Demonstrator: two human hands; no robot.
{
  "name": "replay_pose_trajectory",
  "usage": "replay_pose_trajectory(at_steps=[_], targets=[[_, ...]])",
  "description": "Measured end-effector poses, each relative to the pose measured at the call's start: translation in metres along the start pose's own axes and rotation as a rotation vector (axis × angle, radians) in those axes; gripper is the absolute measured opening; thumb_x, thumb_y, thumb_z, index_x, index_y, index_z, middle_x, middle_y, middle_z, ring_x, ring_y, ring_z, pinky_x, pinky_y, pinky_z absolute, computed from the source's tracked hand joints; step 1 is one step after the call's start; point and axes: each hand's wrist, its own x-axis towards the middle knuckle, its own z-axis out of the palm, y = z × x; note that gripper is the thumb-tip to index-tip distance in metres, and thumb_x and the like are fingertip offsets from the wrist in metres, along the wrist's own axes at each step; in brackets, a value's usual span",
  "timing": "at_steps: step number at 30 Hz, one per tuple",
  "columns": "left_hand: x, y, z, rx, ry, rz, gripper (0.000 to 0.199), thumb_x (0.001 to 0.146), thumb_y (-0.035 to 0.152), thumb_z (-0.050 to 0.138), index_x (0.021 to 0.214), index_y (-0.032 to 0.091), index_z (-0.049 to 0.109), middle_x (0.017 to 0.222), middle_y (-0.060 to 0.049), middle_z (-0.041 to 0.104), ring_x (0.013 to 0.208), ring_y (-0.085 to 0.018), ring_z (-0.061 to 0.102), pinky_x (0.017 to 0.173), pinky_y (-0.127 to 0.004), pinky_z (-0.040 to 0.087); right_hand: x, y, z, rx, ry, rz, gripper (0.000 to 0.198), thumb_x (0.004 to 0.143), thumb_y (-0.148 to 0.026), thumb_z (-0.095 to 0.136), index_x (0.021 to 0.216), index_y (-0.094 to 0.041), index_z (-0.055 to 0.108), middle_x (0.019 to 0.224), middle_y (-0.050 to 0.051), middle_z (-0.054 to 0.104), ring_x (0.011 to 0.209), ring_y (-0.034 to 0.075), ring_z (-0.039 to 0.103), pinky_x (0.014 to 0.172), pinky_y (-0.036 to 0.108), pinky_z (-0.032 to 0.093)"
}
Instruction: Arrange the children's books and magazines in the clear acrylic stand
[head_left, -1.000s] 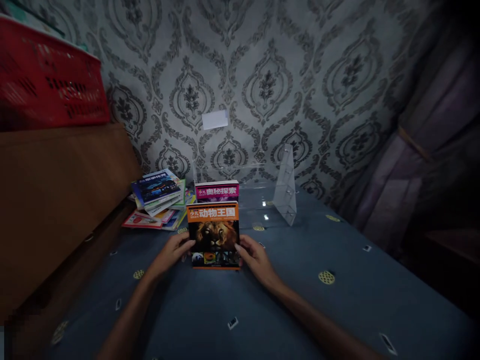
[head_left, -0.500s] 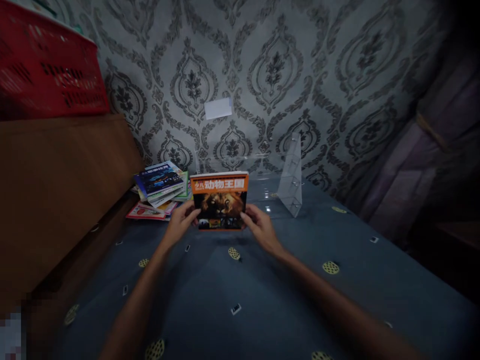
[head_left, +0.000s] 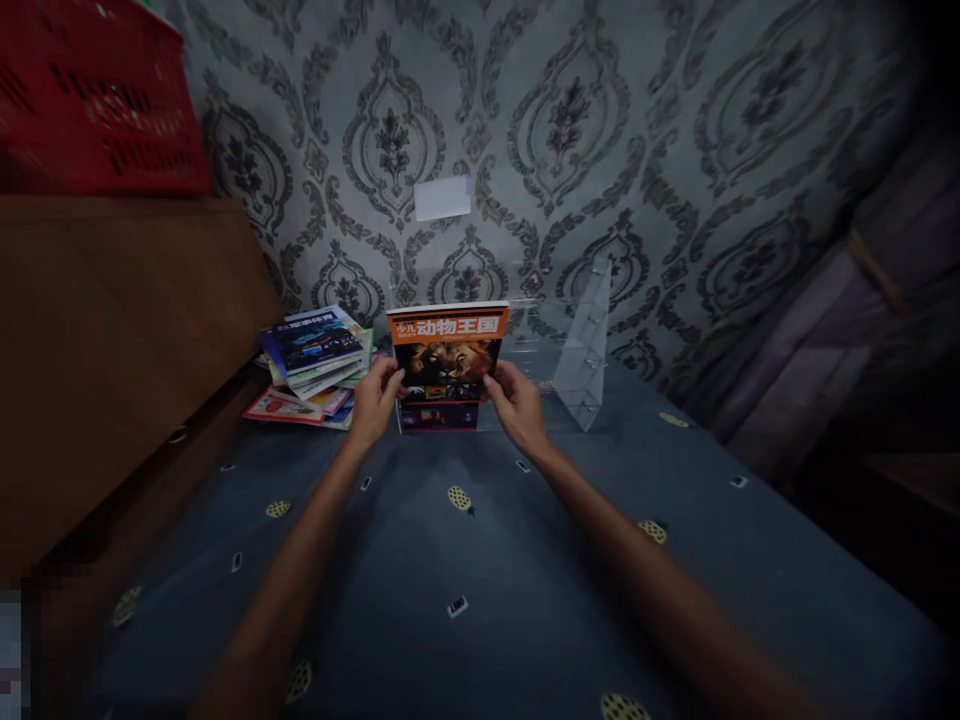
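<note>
Between my two hands is an upright magazine (head_left: 448, 362) with an orange title band and a lion on its cover. My left hand (head_left: 377, 398) is closed on its left edge, thumb on the front. My right hand (head_left: 517, 405) grips the right edge in the same way. The magazine is in front of the left part of a clear acrylic rack (head_left: 581, 355) with stepped tiers. Below its bottom edge shows the lower part of a dark purple magazine (head_left: 440, 417) at the rack's front. Whether the lion magazine touches the rack, I cannot tell.
A loose stack of magazines (head_left: 315, 345) lies left of the rack. Further left, a red plastic basket (head_left: 97, 110) sits on a brown wooden cabinet (head_left: 135, 330). Blue patterned cloth (head_left: 405, 570) covers the surface. Behind is the wallpapered wall (head_left: 480, 90); a tied curtain (head_left: 817, 320) hangs at right.
Both hands have lifted the lion magazine and moved it away from me, toward the rack. The dark purple magazine beneath it has come into view. The camera view has shifted slightly.
</note>
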Motion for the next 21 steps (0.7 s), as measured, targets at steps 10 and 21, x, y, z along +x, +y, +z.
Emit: replay_pose_trajectory(at_steps=[10,21], targets=[[-0.002,-0.010,-0.011,0.271,-0.093,0.064,0.017,0.093,0.034,0.050,0.082,0.022,0.051,0.070,0.002,0.055,0.064,-0.015,0.055,0.063,-0.026,0.039,-0.004,0.014,-0.001,-0.291,0.021,-0.046,0.031,0.093,-0.048,0.052,0.100,-0.022,0.066,0.095,0.008,0.067,0.086,0.024,0.063,0.074,0.036,0.053],[0.002,-0.004,-0.013,0.513,-0.168,0.191,0.013,0.095,0.027,0.049,0.085,0.021,0.055,0.083,-0.003,0.062,0.077,-0.018,0.055,0.071,-0.028,0.038,-0.003,0.014,-0.005,-0.268,0.082,0.018,0.022,0.087,-0.041,0.059,0.096,-0.021,0.062,0.087,0.006,0.072,0.078,0.023,0.066,0.071,0.035,0.051]])
